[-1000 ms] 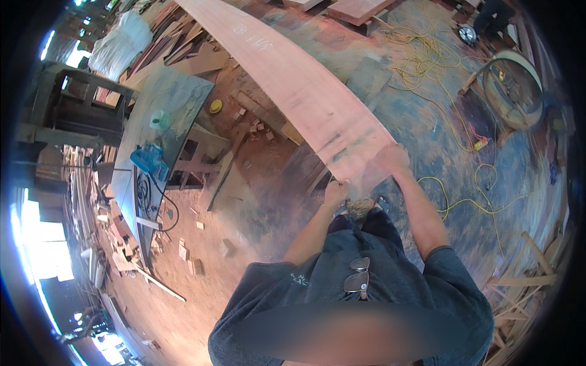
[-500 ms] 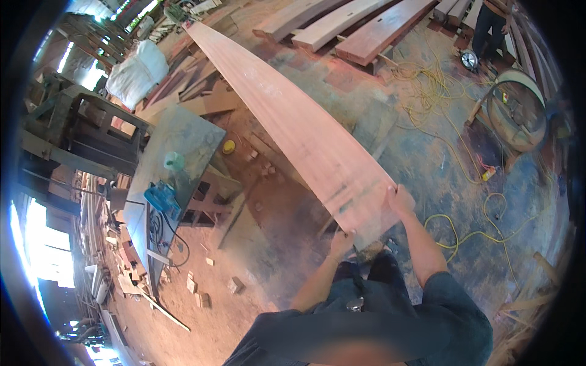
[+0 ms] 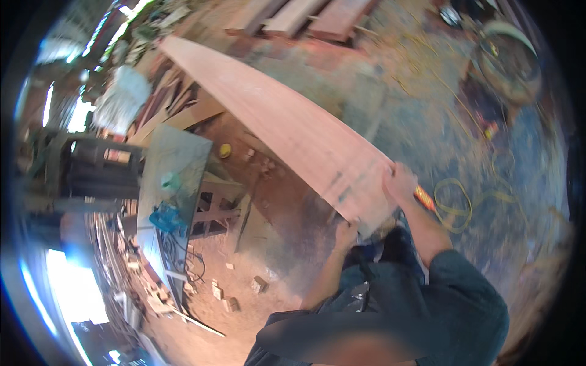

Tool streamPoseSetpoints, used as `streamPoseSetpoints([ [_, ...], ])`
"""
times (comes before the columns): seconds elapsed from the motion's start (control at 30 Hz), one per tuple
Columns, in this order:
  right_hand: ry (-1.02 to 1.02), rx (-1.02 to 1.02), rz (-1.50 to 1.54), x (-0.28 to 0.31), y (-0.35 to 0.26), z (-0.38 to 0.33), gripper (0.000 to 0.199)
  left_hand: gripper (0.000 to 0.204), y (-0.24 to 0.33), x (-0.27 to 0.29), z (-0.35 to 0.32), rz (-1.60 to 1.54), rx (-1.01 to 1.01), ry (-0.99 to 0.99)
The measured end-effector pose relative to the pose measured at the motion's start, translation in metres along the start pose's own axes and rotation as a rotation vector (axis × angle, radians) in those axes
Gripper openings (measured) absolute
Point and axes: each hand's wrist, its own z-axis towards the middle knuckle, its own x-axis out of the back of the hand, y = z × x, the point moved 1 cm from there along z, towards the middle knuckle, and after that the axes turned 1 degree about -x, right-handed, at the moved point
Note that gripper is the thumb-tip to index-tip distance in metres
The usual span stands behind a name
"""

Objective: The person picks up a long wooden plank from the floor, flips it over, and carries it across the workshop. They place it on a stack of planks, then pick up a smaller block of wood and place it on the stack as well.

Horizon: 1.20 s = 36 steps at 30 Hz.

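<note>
A long, wide reddish wooden board (image 3: 287,131) stretches from in front of my body toward the far left, its near end raised at about waist height. My left hand (image 3: 347,233) is closed on the left corner of that near end. On the right edge, near the same end, my right hand (image 3: 400,182) grips the board, with its fingers partly hidden. Just beyond my right wrist shows a small orange-and-yellow object (image 3: 424,198); its kind is unclear.
To the left stands a workbench (image 3: 177,143) bearing a teal power tool (image 3: 168,216) and a pale green container (image 3: 171,180). Wood offcuts (image 3: 259,284) litter the floor. A yellow cord (image 3: 455,229) lies at right, below a large round rim (image 3: 506,61). Thick planks (image 3: 293,18) lie far ahead.
My view has turned, so the surroundings sit differently in the picture. Both hands still hold the board's near end. The orange-and-yellow object by my right wrist has come into sight.
</note>
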Motion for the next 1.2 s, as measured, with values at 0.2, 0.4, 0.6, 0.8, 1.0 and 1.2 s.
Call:
streamPoseSetpoints([
  [0.2, 0.129, -0.023, -0.026, -0.011, 0.007, 0.002, 0.037, 0.051, -0.022, 0.005, 0.015, 0.018, -0.010, -0.073],
  [0.4, 0.183, -0.032, -0.025, -0.014, 0.006, 0.003, 0.039, 0.050, -0.019, 0.008, 0.014, -0.002, 0.027, -0.115],
  [0.6, 0.051, 0.016, 0.075, -0.004, 0.005, 0.002, 0.037, 0.044, 0.005, 0.014, 0.010, 0.228, -0.178, -0.040],
  [0.8, 0.102, -0.054, 0.067, -0.011, 0.015, -0.002, 0.040, 0.049, 0.025, 0.014, -0.003, -0.130, 0.059, -0.204],
  [1.0, 0.094, -0.052, 0.066, -0.007, 0.010, -0.003, 0.041, 0.043, 0.037, 0.020, -0.002, -0.083, 0.148, -0.219],
  [1.2, 0.107, -0.033, 0.066, -0.007, 0.011, -0.004, 0.043, 0.042, 0.029, 0.018, 0.000, -0.140, 0.113, -0.227],
])
